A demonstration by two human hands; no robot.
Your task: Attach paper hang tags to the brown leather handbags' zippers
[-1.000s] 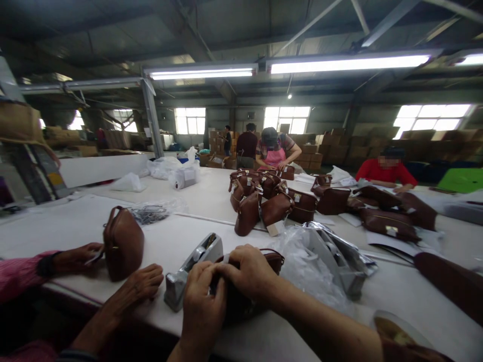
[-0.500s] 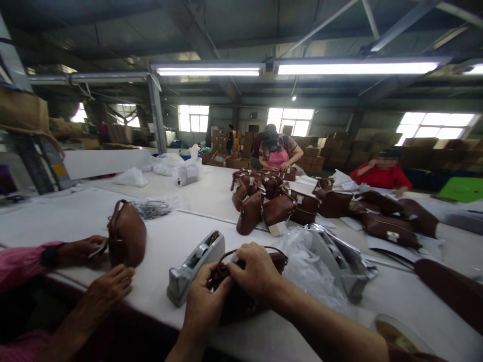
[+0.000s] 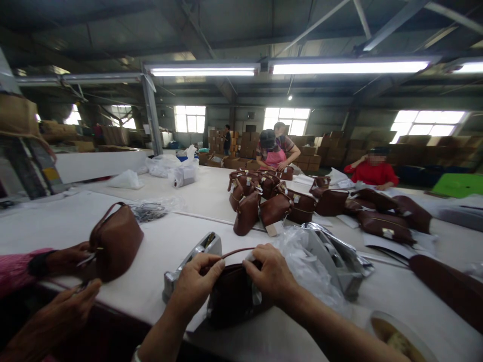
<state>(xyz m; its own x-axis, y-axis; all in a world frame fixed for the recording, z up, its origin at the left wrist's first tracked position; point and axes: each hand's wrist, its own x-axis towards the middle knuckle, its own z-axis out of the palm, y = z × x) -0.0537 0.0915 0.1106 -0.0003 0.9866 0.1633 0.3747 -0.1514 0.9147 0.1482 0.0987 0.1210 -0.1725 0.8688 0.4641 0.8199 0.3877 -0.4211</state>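
Observation:
A dark brown leather bag (image 3: 232, 296) stands at the table's near edge, its thin handle arching above the top. My left hand (image 3: 196, 281) pinches the bag's upper left side near the handle's end. On the upper right, my right hand (image 3: 272, 271) has its fingers closed round the bag's top and handle, with something whitish at the thumb. A grey tape dispenser (image 3: 171, 281) is partly hidden behind my left hand. Crumpled clear plastic (image 3: 302, 259) lies just beyond my right hand.
At left, a person's hands (image 3: 71, 261) handle another brown bag (image 3: 121, 241). Many brown bags (image 3: 277, 208) crowd the table's middle and right. A second dispenser (image 3: 339, 266) and a round container (image 3: 396, 337) are on the right. Two people (image 3: 277, 151) and one in red (image 3: 375, 173) are across the table.
My hands have moved apart along the bag's top, and the bag now stands more upright facing me. The neighbouring person's bag has tilted and shifted left, and their nearer hand has drawn down and left.

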